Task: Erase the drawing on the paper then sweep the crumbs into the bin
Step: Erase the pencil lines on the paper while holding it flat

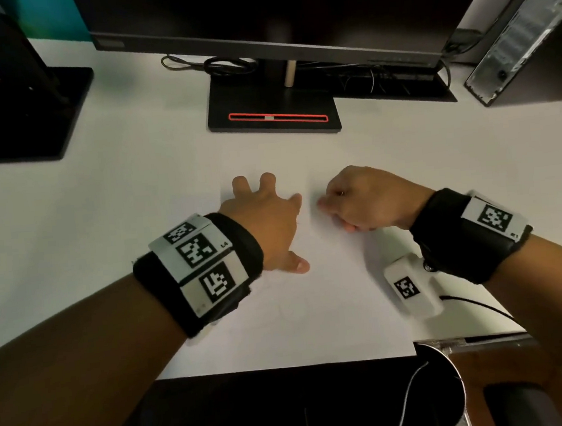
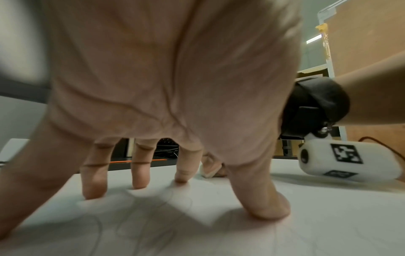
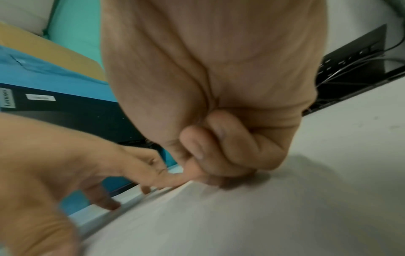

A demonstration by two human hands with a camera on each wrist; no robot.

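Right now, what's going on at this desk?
A person is working on a sheet of paper on a white desk. The left hand is spread flat, fingertips pressing the paper down. The right hand is curled, rubbing near the paper's far edge; what it holds is hidden. Faint pencil lines remain on the paper. A bin sits below the desk's near edge.

paper: white sheet, flat on the desk under my hands, near edge at the desk's front
drawing: faint thin pencil lines, near my left palm
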